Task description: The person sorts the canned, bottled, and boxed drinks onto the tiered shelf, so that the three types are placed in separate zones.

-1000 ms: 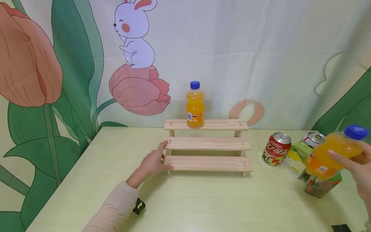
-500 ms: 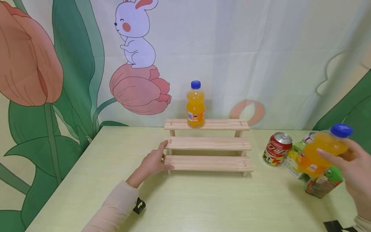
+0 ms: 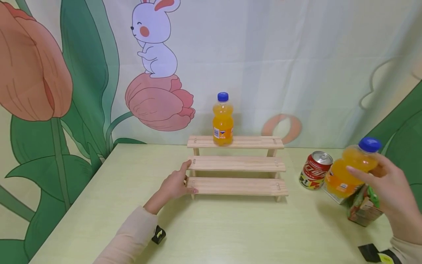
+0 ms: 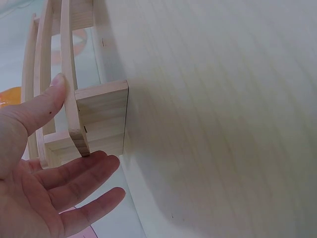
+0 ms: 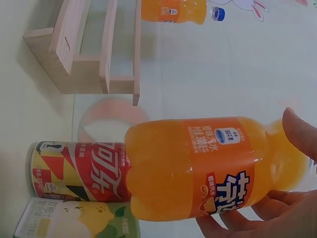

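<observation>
My right hand holds a bottle of orange soda with a blue cap, tilted, thumb on one side and fingers on the other. In the head view the bottle overlaps the drinks on the right. A three-tier wooden shelf stands mid-table, with a second orange soda bottle upright on its top tier. At the shelf's left end, my left hand grips the lowest step between thumb and fingers. The left wrist view shows the thumb along the board and fingertips at its end.
A red soda can stands right of the shelf. Beside it, a green and yellow juice carton is mostly hidden behind the held bottle. A darker drink carton sits nearer the right hand. A printed curtain hangs behind the table.
My right hand has carried the soda bottle leftward, now in front of the green and yellow carton, hiding the can behind it. My left hand and the shelf stay put.
</observation>
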Demonstrator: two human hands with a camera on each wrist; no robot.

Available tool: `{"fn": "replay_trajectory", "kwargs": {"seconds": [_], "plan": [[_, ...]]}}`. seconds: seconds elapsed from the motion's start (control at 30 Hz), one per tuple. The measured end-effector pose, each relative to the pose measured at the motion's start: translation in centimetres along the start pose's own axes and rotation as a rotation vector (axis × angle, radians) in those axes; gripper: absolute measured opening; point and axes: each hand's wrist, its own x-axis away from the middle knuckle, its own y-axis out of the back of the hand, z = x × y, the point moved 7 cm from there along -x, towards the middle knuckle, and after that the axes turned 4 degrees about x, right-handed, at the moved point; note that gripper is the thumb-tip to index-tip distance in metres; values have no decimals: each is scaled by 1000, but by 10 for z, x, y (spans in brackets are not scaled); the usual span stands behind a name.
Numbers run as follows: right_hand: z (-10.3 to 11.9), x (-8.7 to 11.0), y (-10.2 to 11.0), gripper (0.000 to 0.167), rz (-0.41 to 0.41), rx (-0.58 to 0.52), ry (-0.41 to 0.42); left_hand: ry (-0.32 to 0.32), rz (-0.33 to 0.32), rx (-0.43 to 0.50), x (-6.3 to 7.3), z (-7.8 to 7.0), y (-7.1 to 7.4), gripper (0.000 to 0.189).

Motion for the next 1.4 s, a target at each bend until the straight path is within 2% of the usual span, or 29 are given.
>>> {"fn": "replay_trajectory", "kwargs": {"seconds": [0.3,0.63,0.87,1.13,1.27,1.4], "plan": [[2,-5,-20,62,104,-90,9,-13,-8,-2,1,-1,-1,96],[17,-10,-27,61,118,-80,76,-21,-11,16,-2,-3,-1,96],[25,-13,-40,58,158,-178,88,-15,-10,8,-1,-2,0,96],[39,-15,-55,55,154,-298,121,-10,-9,8,-1,0,0,96],[48,-16,-60,49,149,-332,151,-9,-11,6,0,0,0,95],[55,-17,-65,49,145,-306,135,-9,-14,6,1,-1,2,95]]}}
